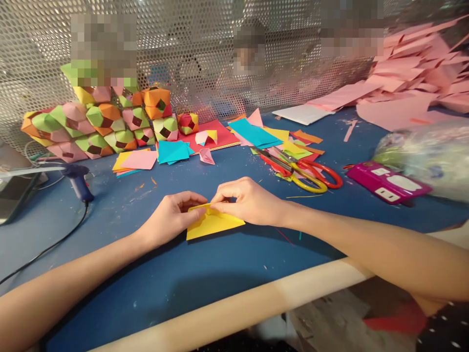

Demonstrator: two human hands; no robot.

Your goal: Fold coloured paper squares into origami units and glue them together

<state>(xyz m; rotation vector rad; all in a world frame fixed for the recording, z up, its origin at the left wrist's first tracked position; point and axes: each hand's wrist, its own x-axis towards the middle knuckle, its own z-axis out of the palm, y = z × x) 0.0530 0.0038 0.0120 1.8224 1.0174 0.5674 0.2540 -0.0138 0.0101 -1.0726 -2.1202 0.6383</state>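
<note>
A yellow sheet of paper [210, 226], partly folded, is held just over the blue table, its lower edge slanting toward me. My left hand [176, 215] grips its left side, the thumb lying on top. On the upper edge, the fingers of my right hand [244, 200] pinch the paper close to the left fingertips. Fingers cover part of the top edge, so the fold there is partly hidden. Beyond my hands lie a small folded pink piece [207, 156] and a stack of blue paper squares [175, 152].
Folded paper balls [106, 120] are stacked at the back left. A glue gun [78, 181] with its cord lies left. Red and yellow scissors [309, 178], a magenta box [388, 182] and a plastic bag [428, 156] are right. Pink paper [421, 73] is heaped behind. A pale edge [256, 305] borders the table.
</note>
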